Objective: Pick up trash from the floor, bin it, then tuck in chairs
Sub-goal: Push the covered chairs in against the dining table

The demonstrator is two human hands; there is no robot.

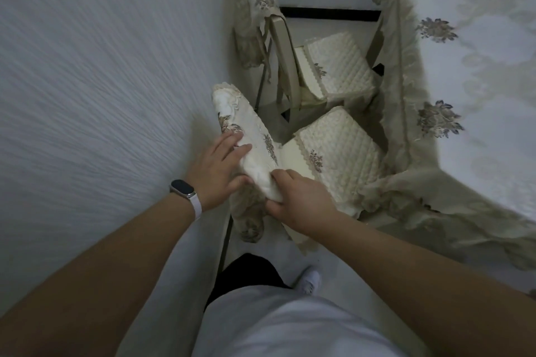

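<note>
Two chairs stand by one draped table (pixel 478 95): a far chair (pixel 336 66), and a near chair (pixel 252 136) whose backrest lies under the left hand (pixel 214 171), its fingers nearly straight, with the right hand (pixel 298 200) curled round it.

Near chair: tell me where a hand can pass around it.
Free: floor between its back and the far chair; also floor beside the shoe. Crowded: the wall sits close on the left hand side; the tablecloth hangs against the seat.
</note>
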